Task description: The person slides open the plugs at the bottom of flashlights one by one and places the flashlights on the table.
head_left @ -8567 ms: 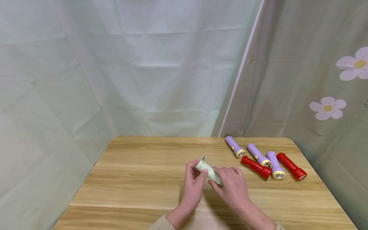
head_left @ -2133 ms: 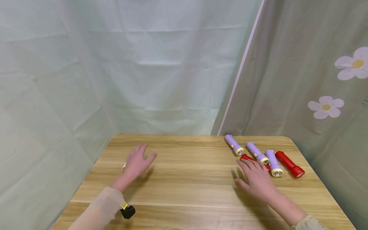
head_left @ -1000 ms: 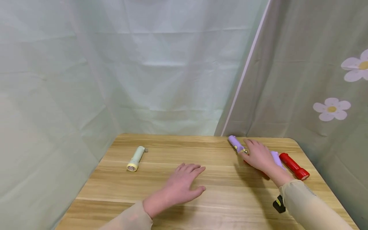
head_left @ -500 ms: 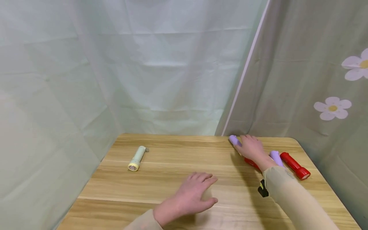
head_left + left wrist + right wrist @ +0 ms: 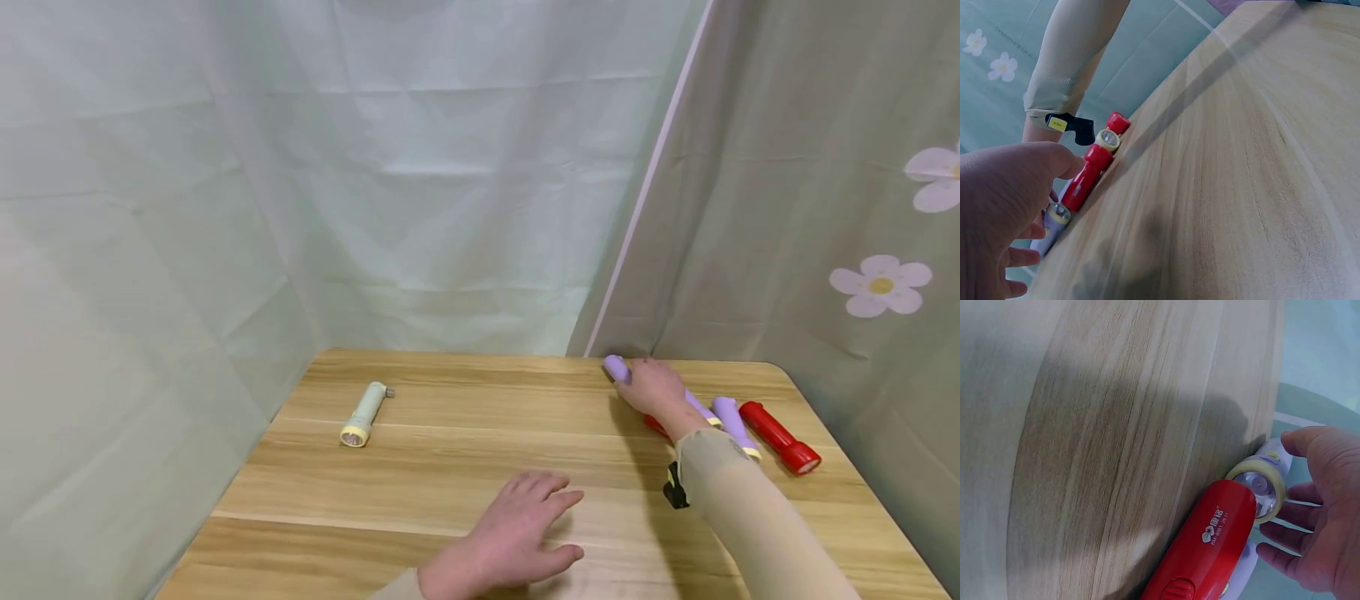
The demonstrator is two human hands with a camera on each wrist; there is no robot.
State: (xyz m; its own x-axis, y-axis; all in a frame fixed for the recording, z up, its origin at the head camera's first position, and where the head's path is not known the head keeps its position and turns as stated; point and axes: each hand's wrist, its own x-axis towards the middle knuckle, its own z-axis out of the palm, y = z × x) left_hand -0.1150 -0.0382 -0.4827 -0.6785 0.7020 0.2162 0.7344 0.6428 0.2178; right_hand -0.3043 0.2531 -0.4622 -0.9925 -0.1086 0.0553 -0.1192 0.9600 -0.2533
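Note:
My right hand (image 5: 654, 390) is over a purple flashlight (image 5: 616, 367) near the table's back edge, covering much of it. In the right wrist view the thumb (image 5: 1300, 441) and fingers lie on either side of this flashlight's yellow-rimmed head (image 5: 1260, 487); firm contact cannot be told. A red flashlight (image 5: 1207, 540) lies right beside it. My left hand (image 5: 517, 533) hovers over the front middle of the table, fingers spread, holding nothing. At the left lies a pale green flashlight (image 5: 366, 411) with a yellow rim and a small metal part sticking out of its tail.
Beside the right forearm lie two more purple flashlights (image 5: 731, 421), one partly hidden, and a second red flashlight (image 5: 780, 437) at the far right. A curtain (image 5: 480, 208) hangs behind the wooden table (image 5: 450, 475).
The green flashlight, earlier in both hands, now lies at the left. My right hand has reached back to the rear purple flashlight. My left hand has come back to the front middle.

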